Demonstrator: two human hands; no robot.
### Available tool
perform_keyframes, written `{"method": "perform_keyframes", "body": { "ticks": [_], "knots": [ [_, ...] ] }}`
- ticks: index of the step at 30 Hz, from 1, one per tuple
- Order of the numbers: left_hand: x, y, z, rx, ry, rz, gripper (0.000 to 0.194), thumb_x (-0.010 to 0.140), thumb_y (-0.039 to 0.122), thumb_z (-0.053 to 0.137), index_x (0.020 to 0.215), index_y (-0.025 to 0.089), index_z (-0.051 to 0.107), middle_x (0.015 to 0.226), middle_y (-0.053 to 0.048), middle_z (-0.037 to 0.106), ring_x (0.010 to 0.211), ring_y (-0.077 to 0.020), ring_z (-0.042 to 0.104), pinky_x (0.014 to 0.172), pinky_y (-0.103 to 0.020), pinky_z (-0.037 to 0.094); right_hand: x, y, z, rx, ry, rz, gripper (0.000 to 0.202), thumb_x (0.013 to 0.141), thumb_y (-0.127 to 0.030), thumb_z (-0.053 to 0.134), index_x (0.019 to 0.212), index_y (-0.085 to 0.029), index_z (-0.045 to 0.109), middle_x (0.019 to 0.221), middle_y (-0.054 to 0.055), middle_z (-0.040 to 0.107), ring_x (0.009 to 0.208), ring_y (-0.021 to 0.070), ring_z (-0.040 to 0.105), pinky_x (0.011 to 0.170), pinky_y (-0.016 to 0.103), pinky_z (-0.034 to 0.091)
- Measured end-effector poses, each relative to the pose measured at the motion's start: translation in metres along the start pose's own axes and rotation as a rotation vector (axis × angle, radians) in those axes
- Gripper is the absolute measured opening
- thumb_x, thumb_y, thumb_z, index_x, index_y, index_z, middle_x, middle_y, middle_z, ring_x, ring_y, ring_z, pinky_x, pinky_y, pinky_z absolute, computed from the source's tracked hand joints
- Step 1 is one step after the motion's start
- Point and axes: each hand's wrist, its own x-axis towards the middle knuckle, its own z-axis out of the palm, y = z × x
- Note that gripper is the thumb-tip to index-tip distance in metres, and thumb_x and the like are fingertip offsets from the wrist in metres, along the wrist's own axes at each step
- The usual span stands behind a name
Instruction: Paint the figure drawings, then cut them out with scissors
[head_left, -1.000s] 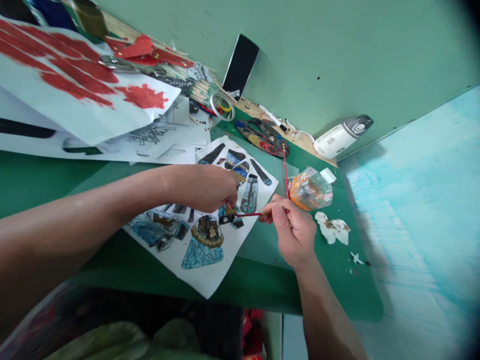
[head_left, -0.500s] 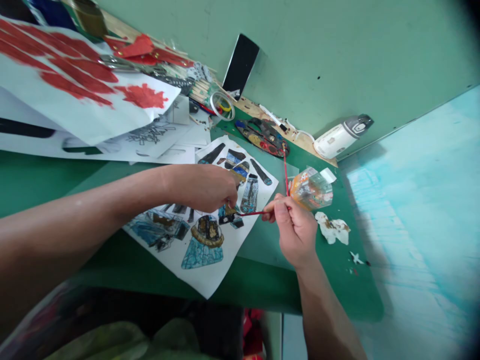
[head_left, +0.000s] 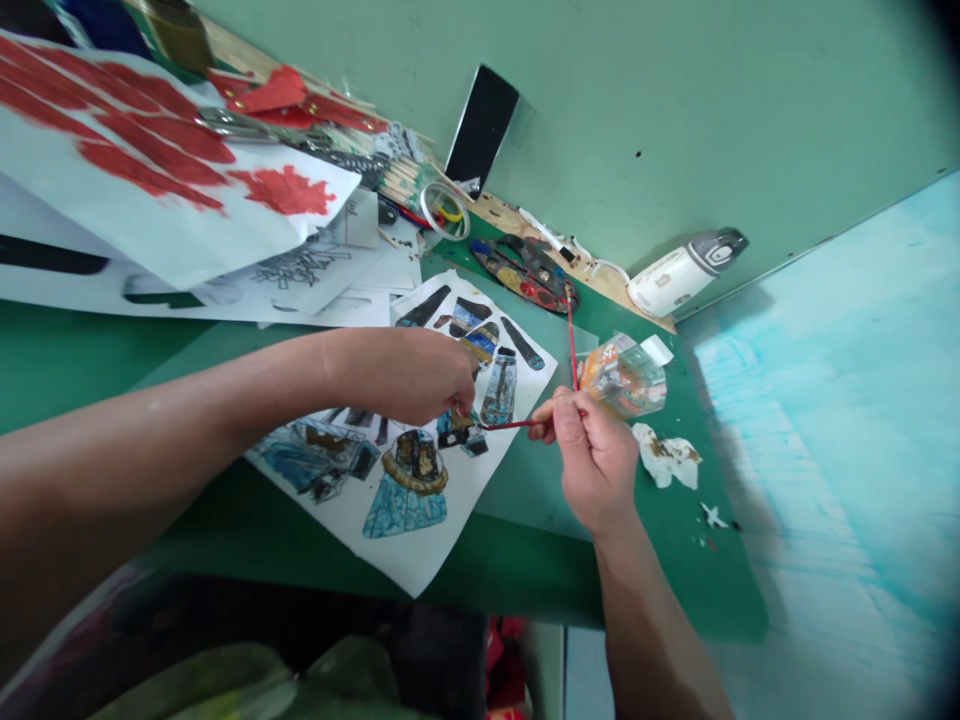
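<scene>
Green table [head_left: 540,565] under everything, its left side cut off by the frame. Paper with red paint [head_left: 157,155] up-left of the painted sheet, also cut off at the left, more papers under it.

Painted sheet [head_left: 416,565], 1 off, lies mid-table at an angle: blue, black and brown painted shapes. Shape count unreliable; left hand and forearm cover part of it.

Left hand [head_left: 420,375]: over the middle of the painted sheet, fingers bent down, tips at a small brown-and-black shape. Underside hidden, so can't tell if it pinches anything or just presses.

Right hand [head_left: 592,460]: just off the sheet's right edge, fingers closed round a thin red brush [head_left: 514,425]. Brush tip reaches over the sheet, next to the left fingertips; tip too small to read, and contact with the sheet can't be confirmed.

Rest, all relative to the painted sheet:
- 1 phone [head_left: 481,130], beyond its far end, leaning on the wall.
- 1 white-and-grey device [head_left: 686,272], far right, by the wall.
- 1 palette [head_left: 517,282], just past its far right edge, paint-smeared.
- 1 clear cup [head_left: 626,375], right, orange-smeared, partly behind the right hand.
- 3 jars [head_left: 176,35], far up-left, tops cut off.
- 1 crumpled tissue [head_left: 666,456], right, past the right hand.
- Second red brush [head_left: 571,340], right, head at the palette; lower end disappears at the right hand, can't tell if held.
- 1 clear ring [head_left: 427,215], just beyond its far corner.
- 1 white star-shaped piece [head_left: 712,516], well off to the right.
</scene>
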Motion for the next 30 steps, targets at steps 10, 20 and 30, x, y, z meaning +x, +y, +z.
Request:
{"method": "perform_keyframes", "body": {
  "ticks": [10,20,30],
  "knots": [
    [0.0009,0.0017,-0.0039,0.025,-0.096,0.001,0.042,0.079,0.003,0.050,0.099,0.023,0.082,0.090,-0.008,0.073,0.083,-0.0212,0.061,0.072,-0.029,0.040,0.0006,-0.0021,-0.0028,-0.063,-0.051,-0.020,0.027,0.104,-0.017,0.045,0.085,-0.021,0.063,0.074,-0.002,0.065,0.068,0.0115,0.063,0.068,0.025,0.050],
    [0.0010,0.0037,-0.0054,0.040,-0.104,-0.012,0.039,0.081,0.004,0.052,0.099,0.021,0.082,0.091,-0.008,0.073,0.084,-0.0214,0.060,0.072,-0.028,0.040,0.0017,-0.0031,-0.0027,-0.081,-0.036,0.012,0.029,0.104,-0.020,0.045,0.081,-0.021,0.062,0.069,-0.003,0.065,0.065,0.0118,0.063,0.064,0.025,0.049],
    [-0.0004,0.0028,-0.0049,0.005,-0.072,0.014,0.041,0.079,0.004,0.049,0.097,0.022,0.081,0.092,-0.009,0.075,0.084,-0.0218,0.061,0.072,-0.029,0.043,0.0008,-0.0034,-0.0031,-0.077,-0.034,0.018,0.030,0.104,-0.021,0.045,0.079,-0.021,0.061,0.068,-0.002,0.063,0.063,0.0138,0.062,0.062,0.028,0.048]
  ]
}}
